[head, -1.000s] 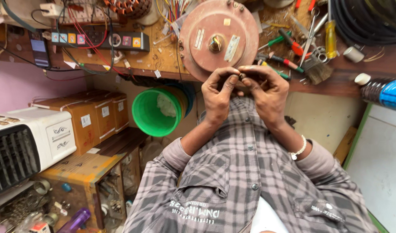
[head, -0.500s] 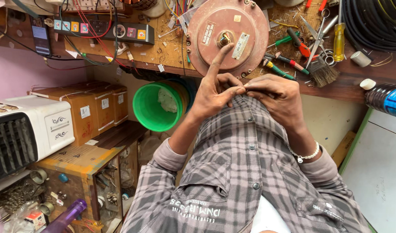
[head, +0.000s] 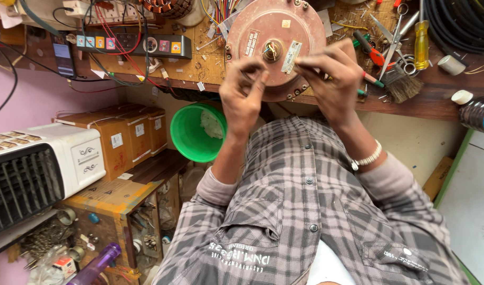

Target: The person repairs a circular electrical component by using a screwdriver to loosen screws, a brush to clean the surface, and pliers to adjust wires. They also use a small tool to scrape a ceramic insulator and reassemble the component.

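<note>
A round copper-brown motor housing (head: 276, 39) lies on the wooden workbench (head: 199, 66), with short wires sticking out of its centre hole. Both my hands are raised just in front of it. My left hand (head: 243, 97) has its fingers curled and the tips pinched together at the housing's lower left. My right hand (head: 332, 79) is at its lower right, thumb and forefinger pinched on a thin wire that points toward the left hand. The wire is too fine to follow between the fingers. A pale bracelet sits on my right wrist.
A power strip (head: 133, 45) with tangled cables lies at the bench's left. Screwdrivers, scissors and a brush (head: 400, 87) lie at its right. Below are a green bucket (head: 192, 134), cardboard boxes (head: 120, 137), a white air cooler (head: 36, 169), and a bottle (head: 476, 113) at the right.
Both hands have risen from my chest up to the motor housing. The left forefinger, which pointed up half a second ago, has curled back into a pinch.
</note>
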